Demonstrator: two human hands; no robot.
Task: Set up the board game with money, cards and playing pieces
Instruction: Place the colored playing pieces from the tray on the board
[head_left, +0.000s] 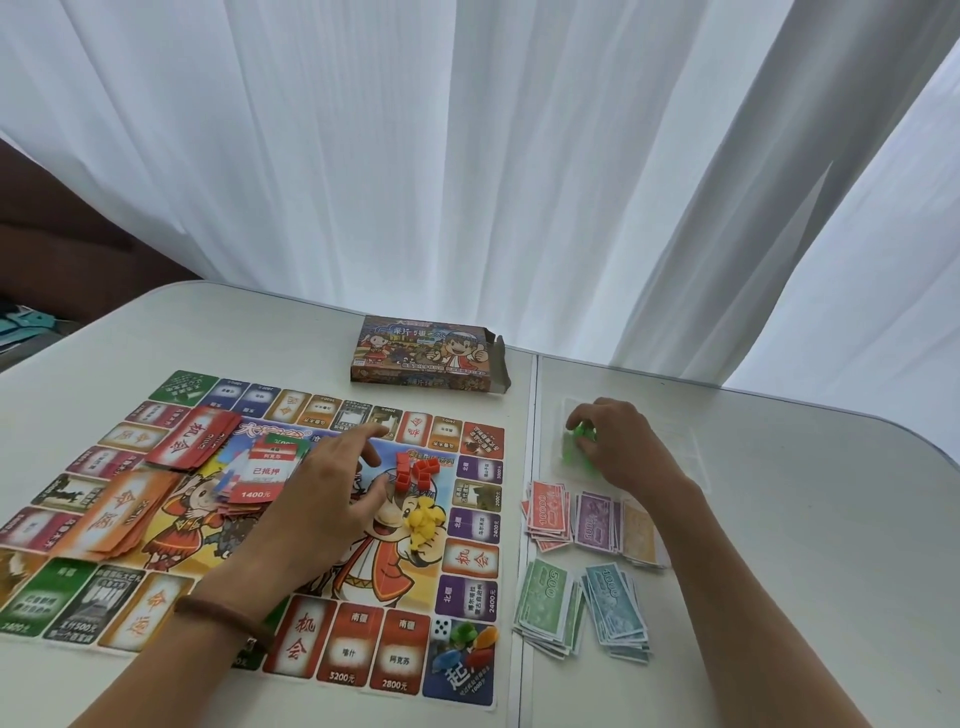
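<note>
The game board (470, 582) lies flat on the white table. On it sit red card stacks (195, 439), orange cards (122, 519), red houses (415, 470), yellow pieces (426, 522), a die (442, 627) and coloured pawns (475, 644). My left hand (322, 499) hovers over the board's middle, fingers spread toward the red houses, holding nothing. My right hand (615, 444) pinches small green pieces (574, 441) over a clear plastic bag (675, 447) right of the board. Money piles lie below it: red (545, 514), purple (595, 522), tan (639, 535), green (545, 605), blue (615, 613).
The opened game box (423, 356) stands behind the board near the table's far edge. White curtains hang behind the table. A seam (527, 467) runs between the two table halves. The table's right corner (883, 519) is rounded.
</note>
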